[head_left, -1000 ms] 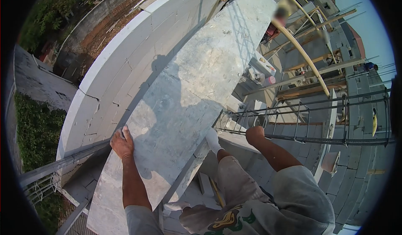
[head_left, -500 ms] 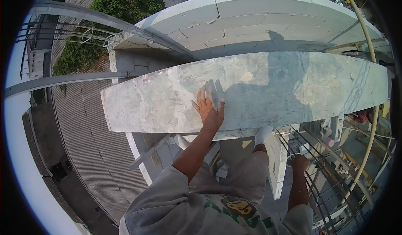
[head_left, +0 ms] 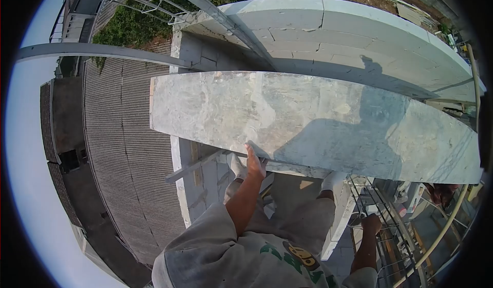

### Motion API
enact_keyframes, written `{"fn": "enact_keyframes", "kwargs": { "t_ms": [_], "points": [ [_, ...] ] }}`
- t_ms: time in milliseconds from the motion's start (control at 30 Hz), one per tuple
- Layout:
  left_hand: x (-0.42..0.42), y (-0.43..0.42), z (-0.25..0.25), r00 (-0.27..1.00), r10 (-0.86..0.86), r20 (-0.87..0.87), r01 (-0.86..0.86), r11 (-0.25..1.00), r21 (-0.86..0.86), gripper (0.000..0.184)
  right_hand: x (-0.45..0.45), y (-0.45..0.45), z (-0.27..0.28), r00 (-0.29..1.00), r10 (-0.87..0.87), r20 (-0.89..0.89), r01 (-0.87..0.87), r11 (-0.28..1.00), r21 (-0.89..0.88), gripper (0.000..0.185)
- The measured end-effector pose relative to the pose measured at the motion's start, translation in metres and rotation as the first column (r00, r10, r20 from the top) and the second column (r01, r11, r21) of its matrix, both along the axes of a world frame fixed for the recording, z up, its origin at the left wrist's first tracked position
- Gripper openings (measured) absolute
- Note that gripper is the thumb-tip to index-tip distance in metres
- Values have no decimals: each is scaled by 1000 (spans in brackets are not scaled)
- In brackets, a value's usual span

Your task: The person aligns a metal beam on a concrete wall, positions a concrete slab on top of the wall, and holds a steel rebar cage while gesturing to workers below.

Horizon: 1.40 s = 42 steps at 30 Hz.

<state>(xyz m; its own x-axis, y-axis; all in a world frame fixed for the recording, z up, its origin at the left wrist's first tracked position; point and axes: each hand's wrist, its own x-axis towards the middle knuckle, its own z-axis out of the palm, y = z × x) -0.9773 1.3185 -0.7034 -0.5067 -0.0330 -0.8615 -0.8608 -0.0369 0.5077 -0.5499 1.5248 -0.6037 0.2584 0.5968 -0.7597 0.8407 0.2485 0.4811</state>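
A long, pale, cement-stained board lies across in front of me. My left hand is at its near edge, one digit over the top face and the others partly hidden at the rim; it appears closed on the edge. Low on the right, my right hand is closed around a bar of a rebar cage. My feet, in pale coverings, show just below the board, the left foot and the right foot.
Behind the board runs a white block wall. Metal beams slope in from the upper left. A corrugated roof lies far below on the left. A bamboo pole and lumber stand at lower right. Below me is a drop between walls.
My left hand has slid from flat on the board's top back to its near edge. My view has turned, so the board appears tilted down to the right. My right hand stays on the rebar.
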Motion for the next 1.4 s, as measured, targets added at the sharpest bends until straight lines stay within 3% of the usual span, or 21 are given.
{"fn": "enact_keyframes", "kwargs": {
  "t_ms": [33, 133, 167, 233, 267, 300, 367, 400, 667, 867, 900, 967, 1000, 1033, 1100, 1167, 1200, 1267, 1300, 1400],
  "points": [
    [-1, 9, -5, 999, 26, -33, -12, 929, 371, 94, -2, 0, 1, 1000, 3, 6, -3, 1000, -9, 29],
    [4, 21, -3, 995, 101, -19, -94, 965, 245, 95, 3, -1, -2, 1000, 25, 7, -24, 1000, -16, 30],
    [-3, 4, -6, 983, 134, 123, -179, 831, 527, 96, -3, 1, 5, 1000, 10, 7, -10, 1000, -12, 30],
    [3, 34, 6, 992, 121, -25, -117, 987, 113, 97, 29, -7, -24, 1000, -24, -4, 24, 998, -53, 21],
    [-1, 13, -24, 990, 17, -138, 11, 981, 195, 96, 27, -12, -19, 998, -61, -28, 62, 997, 41, 20],
    [3, 27, 4, 993, 0, -119, 41, 939, 343, 95, 34, -19, -23, 997, -34, -73, 39, 997, 70, 20],
    [4, 16, -19, 974, -42, -225, 110, 949, 296, 92, 38, -26, -20, 997, 2, -79, 4, 997, 78, 21],
    [1, 16, -23, 965, -60, -256, 126, 960, 250, 93, 34, -25, -16, 996, -70, -55, 76, 990, 116, 21],
    [-4, 32, -14, 966, -111, -232, 147, 978, 145, 96, 41, -19, -9, 977, -196, -79, 199, 980, 30, 20],
    [-9, 31, -10, 982, -73, -171, 102, 981, 166, 98, 45, -21, -8, 987, -144, -68, 145, 989, 18, 20],
    [-10, 30, -7, 991, -50, -121, 75, 974, 212, 99, 46, -21, -10, 992, -111, -67, 111, 994, -8, 19],
    [-23, 21, 10, 979, -8, 204, -85, 893, 442, 100, 45, -21, -11, 991, -121, -51, 122, 992, 9, 20],
    [-21, 20, 16, 973, 23, 230, -121, 897, 424, 100, 44, -19, -11, 994, -95, -52, 95, 995, 8, 20],
    [9, 51, 13, 988, -53, -145, 51, 999, -18, 100, 44, -20, -13, 996, -78, -49, 79, 997, 14, 20],
    [-29, 6, 15, 951, 30, 307, -176, 870, 461, 98, 46, -23, -18, 997, -68, -48, 69, 997, 22, 19],
    [-32, -1, -9, 977, 68, 203, -136, 930, 343, 94, 45, -15, -18, 998, -57, -40, 58, 998, 31, 19],
    [-21, 21, -26, 992, 24, -127, -34, 997, -75, 90, 45, -14, -17, 998, -42, -40, 43, 999, 16, 19],
    [-28, 22, -24, 979, 192, -72, -193, 981, -3, 89, 46, -22, -13, 999, -21, -42, 20, 1000, -14, 19],
    [-23, 48, 5, 943, 332, -21, -332, 936, -116, 84, 42, -19, -11, 999, -18, -50, 18, 1000, -7, 20],
    [-11, 98, 43, 913, 395, -105, -391, 771, -503, 82, 28, -11, -10, 998, -64, -31, 64, 998, 6, 25]
  ]
}}
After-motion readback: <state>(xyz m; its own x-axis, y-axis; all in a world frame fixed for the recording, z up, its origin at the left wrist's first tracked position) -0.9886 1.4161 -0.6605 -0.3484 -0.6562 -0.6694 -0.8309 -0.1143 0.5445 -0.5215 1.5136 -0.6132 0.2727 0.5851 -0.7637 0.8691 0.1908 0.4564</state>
